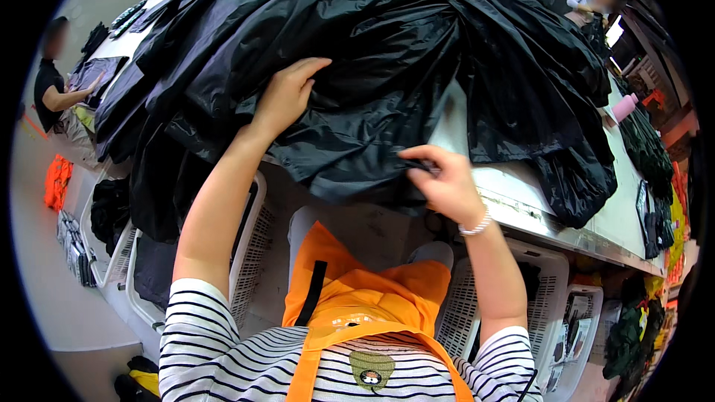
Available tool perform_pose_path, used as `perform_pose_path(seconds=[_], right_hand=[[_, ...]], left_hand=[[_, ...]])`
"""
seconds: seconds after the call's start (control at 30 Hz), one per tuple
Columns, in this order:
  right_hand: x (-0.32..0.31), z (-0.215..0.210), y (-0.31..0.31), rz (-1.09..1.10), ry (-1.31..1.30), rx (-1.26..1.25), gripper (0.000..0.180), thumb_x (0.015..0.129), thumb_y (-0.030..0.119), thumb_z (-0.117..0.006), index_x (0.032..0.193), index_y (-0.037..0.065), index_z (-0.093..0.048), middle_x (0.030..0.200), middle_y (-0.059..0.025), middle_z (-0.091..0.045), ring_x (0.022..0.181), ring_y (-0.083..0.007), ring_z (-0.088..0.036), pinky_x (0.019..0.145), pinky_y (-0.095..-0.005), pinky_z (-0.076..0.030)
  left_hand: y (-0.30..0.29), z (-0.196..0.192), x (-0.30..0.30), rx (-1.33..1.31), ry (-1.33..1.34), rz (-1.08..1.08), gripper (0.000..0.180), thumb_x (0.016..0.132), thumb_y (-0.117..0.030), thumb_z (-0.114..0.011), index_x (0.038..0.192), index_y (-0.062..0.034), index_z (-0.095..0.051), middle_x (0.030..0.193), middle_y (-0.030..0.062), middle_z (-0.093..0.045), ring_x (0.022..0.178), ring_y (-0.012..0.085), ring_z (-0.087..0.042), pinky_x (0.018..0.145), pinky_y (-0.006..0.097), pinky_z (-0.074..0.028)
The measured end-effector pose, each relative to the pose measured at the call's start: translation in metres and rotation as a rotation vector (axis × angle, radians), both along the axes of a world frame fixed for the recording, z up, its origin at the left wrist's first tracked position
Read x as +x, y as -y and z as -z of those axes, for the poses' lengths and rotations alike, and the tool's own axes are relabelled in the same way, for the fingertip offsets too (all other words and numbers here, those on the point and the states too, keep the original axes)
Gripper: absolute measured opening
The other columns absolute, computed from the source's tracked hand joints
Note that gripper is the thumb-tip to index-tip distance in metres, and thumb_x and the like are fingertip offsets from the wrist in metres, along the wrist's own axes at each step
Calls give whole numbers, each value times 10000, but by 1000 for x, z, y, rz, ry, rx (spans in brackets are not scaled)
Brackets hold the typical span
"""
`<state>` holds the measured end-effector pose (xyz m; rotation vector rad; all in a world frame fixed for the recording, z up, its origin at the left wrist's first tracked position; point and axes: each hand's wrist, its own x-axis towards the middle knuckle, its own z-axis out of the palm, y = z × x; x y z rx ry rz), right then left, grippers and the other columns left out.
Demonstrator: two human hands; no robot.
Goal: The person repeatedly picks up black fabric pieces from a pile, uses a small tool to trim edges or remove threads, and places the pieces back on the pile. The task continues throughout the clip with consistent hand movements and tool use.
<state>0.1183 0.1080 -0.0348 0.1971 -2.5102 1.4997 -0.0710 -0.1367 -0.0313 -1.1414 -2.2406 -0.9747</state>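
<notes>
Two hands are working on a big heap of shiny black cloth.

The black cloth (372,52) is lying in one big crumpled pile on the worktable (521,201), and it is hanging over the near edge and the left edge. The left hand (287,93) is lying flat on top of the pile with its fingers together. The right hand (447,182) is pinching a fold of the cloth at the near edge, thumb and fingers shut tight on it. The cloth is looking thin, soft and floppy, and probably slippery, so a fold or a hem is likely the best place to grab. The whole heap may be heavy. I cannot tell how many pieces are in it. Three white baskets (544,260) are standing under the near edge. One pink bottle (624,108) is standing near the far right corner.
</notes>
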Motion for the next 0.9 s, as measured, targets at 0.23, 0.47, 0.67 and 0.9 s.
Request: perform_pose_path(seconds=[0.23, 0.47, 0.67, 0.9], right_hand=[[61, 0, -95, 288, -14, -1104, 85, 898, 43, -515, 854, 46, -588, 628, 26, -514, 476, -49, -411, 423, -195, -294], [49, 18, -73, 411, 3, -982, 92, 942, 152, -576, 963, 63, -587, 762, 21, -583, 515, -29, -481, 402, -178, -334], [63, 16, -92, 285, 156, -911, 177, 947, 193, -573, 1051, 54, -604, 863, 4, -611, 551, -27, -456, 438, -182, -343], [86, -54, -35, 253, -447, 198, 530, 739, 110, -799, 1218, 20, -591, 1152, -86, -608, 746, -88, -500, 639, -217, -429]], left_hand=[[-10, 14, 4, -71, -195, -116, 430, 814, 118, -475, 1215, -9, -567, 1238, 174, -563, 1142, 358, -544, 963, 391, -440], [-76, -50, 134, -138, 24, 352, 1063, 559, -343, -864, 1432, -23, -348, 1418, 226, -407, 1329, 381, -375, 1115, 430, -290], [-113, -33, 155, 192, 356, 269, 400, 749, -31, -709, 1120, -15, -562, 1065, 133, -633, 979, 231, -637, 851, 312, -493], [-124, -35, 152, 170, 143, 365, 293, 685, 107, -650, 963, 15, -628, 915, 124, -669, 870, 253, -674, 789, 295, -524]])
